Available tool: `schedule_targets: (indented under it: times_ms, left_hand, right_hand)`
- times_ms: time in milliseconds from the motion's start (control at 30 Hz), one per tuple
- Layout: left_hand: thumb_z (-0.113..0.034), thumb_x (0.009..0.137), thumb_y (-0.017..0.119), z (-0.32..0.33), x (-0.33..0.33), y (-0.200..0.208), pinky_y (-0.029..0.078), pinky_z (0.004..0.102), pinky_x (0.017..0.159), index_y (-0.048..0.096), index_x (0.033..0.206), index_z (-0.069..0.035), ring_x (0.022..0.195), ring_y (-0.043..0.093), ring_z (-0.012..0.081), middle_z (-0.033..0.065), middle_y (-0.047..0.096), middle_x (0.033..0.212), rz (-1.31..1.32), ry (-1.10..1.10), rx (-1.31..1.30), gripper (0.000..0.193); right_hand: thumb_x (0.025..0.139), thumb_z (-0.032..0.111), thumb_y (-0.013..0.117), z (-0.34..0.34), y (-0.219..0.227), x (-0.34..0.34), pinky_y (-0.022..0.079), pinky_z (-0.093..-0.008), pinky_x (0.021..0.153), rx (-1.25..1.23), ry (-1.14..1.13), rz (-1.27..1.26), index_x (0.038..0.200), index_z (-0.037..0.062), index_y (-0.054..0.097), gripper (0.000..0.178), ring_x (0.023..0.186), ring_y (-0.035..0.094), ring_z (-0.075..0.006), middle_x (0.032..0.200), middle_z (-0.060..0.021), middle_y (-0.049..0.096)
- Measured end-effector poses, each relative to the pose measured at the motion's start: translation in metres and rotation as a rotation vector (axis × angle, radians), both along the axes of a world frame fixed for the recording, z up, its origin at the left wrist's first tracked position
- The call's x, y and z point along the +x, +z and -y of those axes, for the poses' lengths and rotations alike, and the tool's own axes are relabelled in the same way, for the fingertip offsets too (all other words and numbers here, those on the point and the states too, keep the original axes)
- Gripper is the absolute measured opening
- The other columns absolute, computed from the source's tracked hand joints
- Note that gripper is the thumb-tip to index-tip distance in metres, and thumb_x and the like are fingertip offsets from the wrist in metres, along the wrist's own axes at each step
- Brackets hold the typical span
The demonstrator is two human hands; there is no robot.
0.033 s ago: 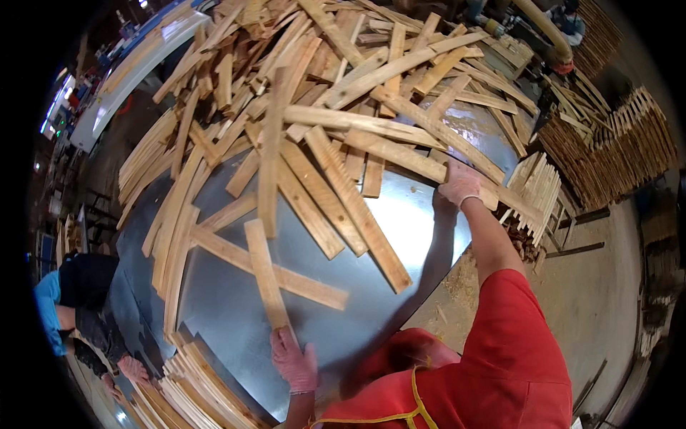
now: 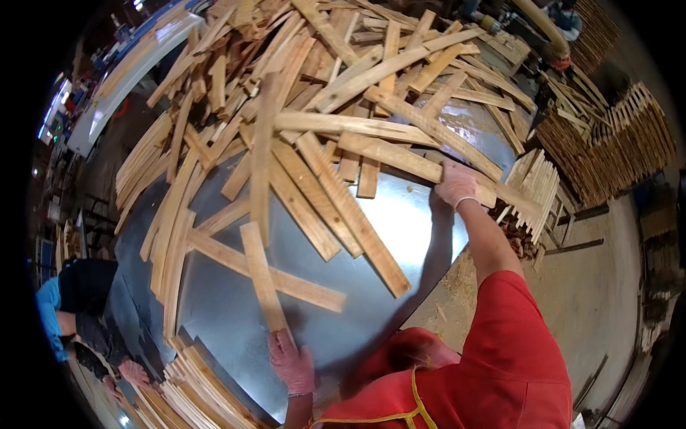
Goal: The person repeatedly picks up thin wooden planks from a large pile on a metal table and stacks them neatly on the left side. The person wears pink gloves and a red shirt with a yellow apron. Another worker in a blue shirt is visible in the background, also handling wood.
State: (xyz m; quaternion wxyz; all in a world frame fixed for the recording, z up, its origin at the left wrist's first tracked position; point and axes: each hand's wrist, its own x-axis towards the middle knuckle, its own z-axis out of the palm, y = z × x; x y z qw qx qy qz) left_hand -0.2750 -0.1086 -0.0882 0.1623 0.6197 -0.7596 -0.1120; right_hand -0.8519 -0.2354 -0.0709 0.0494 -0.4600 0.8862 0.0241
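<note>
My left hand (image 2: 291, 363), in a thin pinkish glove, is closed on the near end of a short wooden slat (image 2: 263, 275). That slat points away from me and crosses over another slat (image 2: 307, 291) lying on the shiny metal table (image 2: 357, 322). Farther off to the right, my gloved right hand (image 2: 459, 184) grips a longer wooden slat (image 2: 391, 156) close to its right end. This slat's left end reaches into a loose pile of slats (image 2: 314, 193). My fingers partly hide both held pieces.
Neatly stacked slats (image 2: 207, 390) lie at the near left, beside a co-worker's gloved hand (image 2: 133, 373). A bundle of slats (image 2: 532, 189) stands past the table's right edge. Farther right is a tall wood stack (image 2: 607, 154). Another person (image 2: 567, 25) is at the far right.
The view has shifted very slightly, so the pile appears a little farther left. Both hands keep their holds on the same slats.
</note>
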Motion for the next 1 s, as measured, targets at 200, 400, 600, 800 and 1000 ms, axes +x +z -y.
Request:
schedule_targets:
  times_ms: [200,400,600,800,1000]
  left_hand:
    - [-0.002,0.071,0.071,0.004,0.006,-0.015,0.051,0.0566,0.091,0.054,0.134,-0.002,0.111,0.06,0.0522,0.0284,0.055,0.135,0.025,0.01,-0.087,0.065]
    - [-0.002,0.071,0.071,0.005,0.007,-0.021,0.05,0.0566,0.094,0.055,0.134,-0.002,0.114,0.059,0.0525,0.0286,0.055,0.136,0.029,0.028,-0.089,0.065]
    - [-0.008,0.076,0.076,0.002,0.024,-0.02,0.048,0.0536,0.107,0.051,0.145,-0.002,0.128,0.054,0.0504,0.0272,0.05,0.146,-0.041,0.16,0.079,0.074]
    - [-0.01,0.077,0.078,0.002,0.041,-0.018,0.051,0.0498,0.108,0.046,0.155,-0.005,0.13,0.057,0.0472,0.026,0.054,0.147,-0.079,0.353,0.186,0.084]
    - [-0.01,0.083,0.066,-0.045,0.09,-0.001,0.051,0.0476,0.109,0.051,0.152,-0.006,0.13,0.059,0.0439,0.0197,0.057,0.149,-0.402,0.64,0.439,0.071]
  right_hand:
    - [0.082,0.055,0.076,-0.018,0.005,0.001,0.049,-0.0455,0.11,-0.155,0.097,0.585,0.141,0.0047,0.064,0.078,0.128,0.062,-0.0414,0.134,-0.0234,0.068]
    - [0.078,0.044,0.074,0.008,0.008,-0.106,0.046,-0.0453,0.116,-0.239,-0.161,0.01,0.152,0.0088,0.052,0.084,0.135,0.058,-0.0376,0.142,-0.0173,0.063]
    - [0.074,0.038,0.075,0.042,-0.002,-0.096,0.047,-0.0462,0.114,0.065,-0.19,0.18,0.15,0.0121,0.056,0.082,0.135,0.059,-0.038,0.148,-0.0182,0.061]
    - [0.073,0.034,0.076,0.011,-0.017,-0.046,0.056,-0.048,0.097,-0.109,0.259,0.258,0.126,0.0027,0.071,0.062,0.109,0.069,-0.045,0.119,-0.0276,0.072]
    - [0.089,0.035,0.08,-0.049,0.011,0.082,0.056,-0.0344,0.078,-0.392,-0.069,1.052,0.123,0.0016,0.071,0.048,0.088,0.067,-0.0219,0.099,-0.0103,0.071]
